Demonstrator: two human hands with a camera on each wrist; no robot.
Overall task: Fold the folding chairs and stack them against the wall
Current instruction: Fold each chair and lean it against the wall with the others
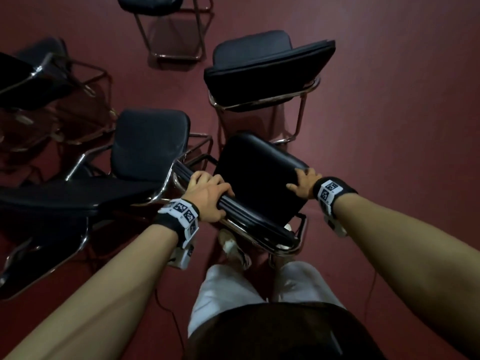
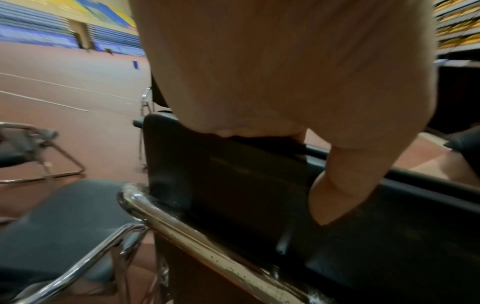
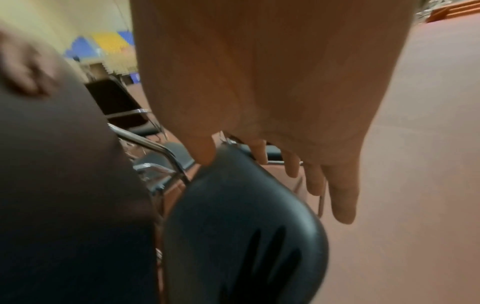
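I am looking into a sports hall or gymnasium. A reddish-brown floor (image 2: 67, 82) runs wide and carries painted white lines (image 2: 46, 100) like court markings. Along the far wall I see tiers of blue and yellow seating (image 2: 39, 22), blurred. Black padded chairs (image 1: 153, 141) with chrome tube frames stand scattered across the floor.

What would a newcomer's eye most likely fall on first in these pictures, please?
Most likely the black chair at centre, directly in front of the person, with both hands on it: the left hand grips its backrest edge, and the right hand rests at the tilted seat's right corner. Next, the other chairs standing unfolded to the left and ahead on the dark red floor.
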